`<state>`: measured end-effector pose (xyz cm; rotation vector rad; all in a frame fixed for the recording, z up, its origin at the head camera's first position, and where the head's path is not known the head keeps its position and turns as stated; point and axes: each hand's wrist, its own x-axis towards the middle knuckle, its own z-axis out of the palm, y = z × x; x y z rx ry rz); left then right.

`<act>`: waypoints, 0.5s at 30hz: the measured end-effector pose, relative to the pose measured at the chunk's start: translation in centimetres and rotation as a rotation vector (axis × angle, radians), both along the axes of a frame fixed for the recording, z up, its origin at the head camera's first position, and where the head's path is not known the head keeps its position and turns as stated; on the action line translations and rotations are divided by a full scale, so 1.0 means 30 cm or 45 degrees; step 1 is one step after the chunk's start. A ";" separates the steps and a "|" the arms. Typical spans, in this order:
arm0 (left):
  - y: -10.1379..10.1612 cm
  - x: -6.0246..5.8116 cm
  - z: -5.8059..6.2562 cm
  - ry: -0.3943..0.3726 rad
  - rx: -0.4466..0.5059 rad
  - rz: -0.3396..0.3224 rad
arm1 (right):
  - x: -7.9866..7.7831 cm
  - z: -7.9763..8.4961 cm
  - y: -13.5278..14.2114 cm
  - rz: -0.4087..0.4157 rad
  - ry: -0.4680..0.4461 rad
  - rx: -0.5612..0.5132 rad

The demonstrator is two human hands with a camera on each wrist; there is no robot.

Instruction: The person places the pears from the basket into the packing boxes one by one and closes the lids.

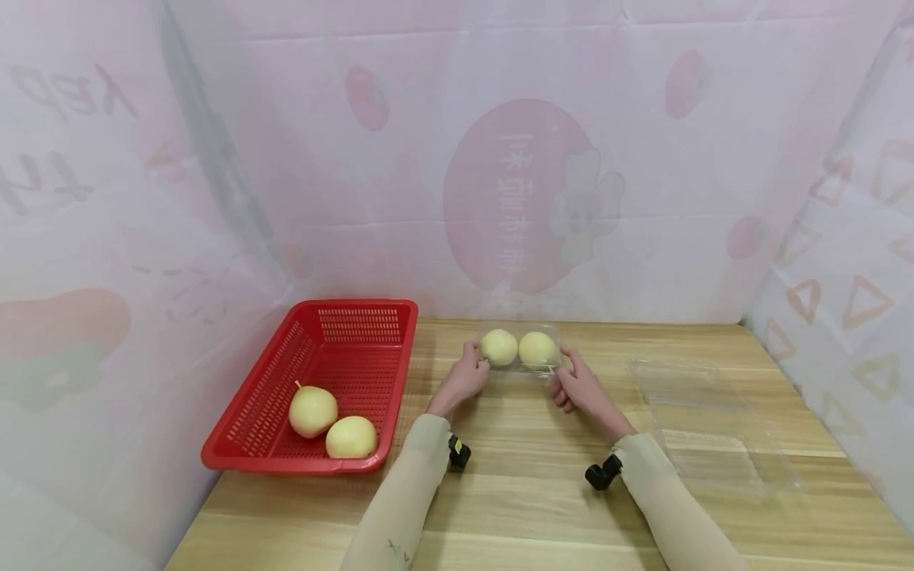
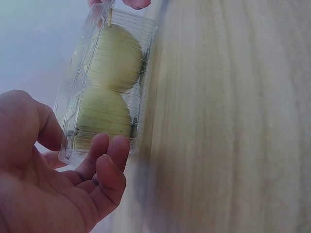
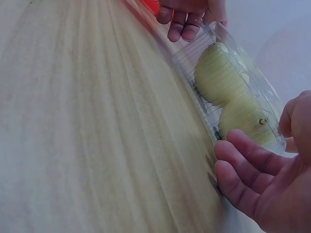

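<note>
A clear plastic clamshell box (image 1: pixel 520 373) sits near the back edge of the table with two pale yellow pears (image 1: pixel 498 348) side by side inside. My left hand (image 1: pixel 467 373) grips its left end, thumb at the top edge and fingertips along the near side. At the opposite end my right hand (image 1: pixel 580 386) holds the box in the same way. In the left wrist view, the box wall (image 2: pixel 70 116) stands between thumb and fingers, and one pear's stem points toward the far end. The right wrist view shows the clear lid (image 3: pixel 265 94) over both pears.
On the left stands a red slotted plastic basket (image 1: pixel 364 369) with two more pears (image 1: pixel 312 411) at its near end. An opened clear plastic box (image 1: pixel 714 428) lies on the right of the wooden table (image 1: pixel 528 507). Printed cloth (image 1: pixel 400 182) walls the back and sides.
</note>
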<state>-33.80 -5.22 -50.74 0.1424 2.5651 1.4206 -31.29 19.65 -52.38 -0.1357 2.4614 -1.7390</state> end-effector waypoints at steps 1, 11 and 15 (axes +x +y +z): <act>0.001 -0.006 0.000 0.001 0.000 0.002 | -0.004 0.001 0.001 0.004 0.001 0.000; 0.007 -0.061 -0.001 -0.004 0.006 0.015 | -0.061 0.008 0.003 -0.006 -0.032 0.046; 0.009 -0.076 0.000 -0.027 0.012 0.027 | -0.075 0.008 0.000 -0.019 -0.046 0.058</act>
